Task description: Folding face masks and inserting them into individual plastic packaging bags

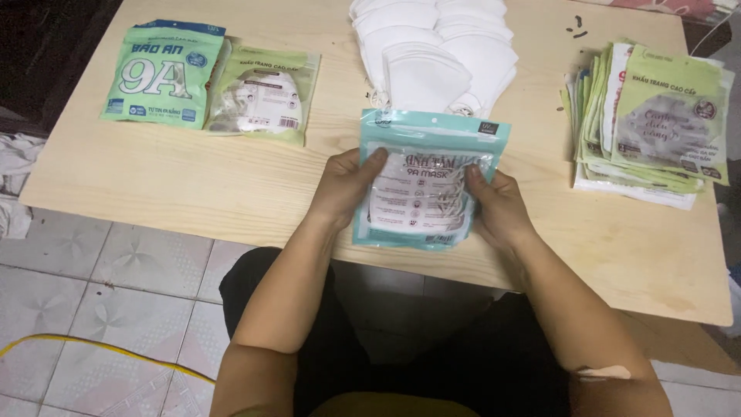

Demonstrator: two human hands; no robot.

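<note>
Your left hand [345, 188] and right hand [496, 207] both grip teal mask pouch [427, 179] by side edges, above front edge of wooden table [231, 177]. White mask stack [436, 50] just behind pouch.

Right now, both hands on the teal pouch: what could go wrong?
1. The teal pouch is held by its sides between the left hand and right hand over the table edge; a slip could drop it to the floor.
2. The loose white masks lie right behind it; a forward push could scatter them.
</note>
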